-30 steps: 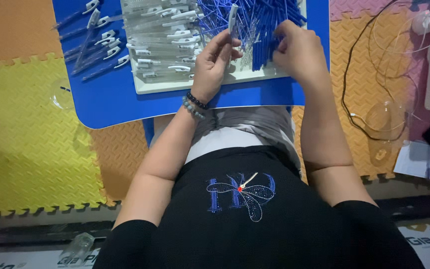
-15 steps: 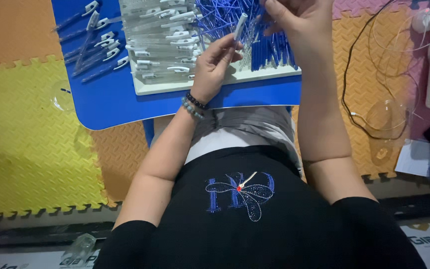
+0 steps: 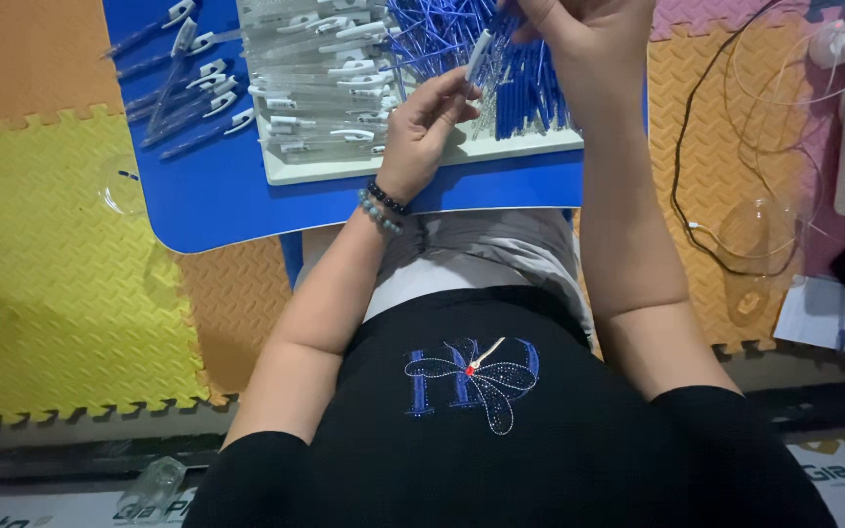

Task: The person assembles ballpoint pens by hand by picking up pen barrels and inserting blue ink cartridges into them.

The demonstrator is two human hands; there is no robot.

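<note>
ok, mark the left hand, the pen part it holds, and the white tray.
left hand (image 3: 424, 125), head view, on the back of the hand.
pen part (image 3: 478, 54), head view, on its pale barrel.
white tray (image 3: 422, 162), head view, on the bare near rim.

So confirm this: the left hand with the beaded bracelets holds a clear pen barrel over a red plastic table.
Wrong colour. The head view shows the left hand with the beaded bracelets holding a clear pen barrel over a blue plastic table, not red.
</note>
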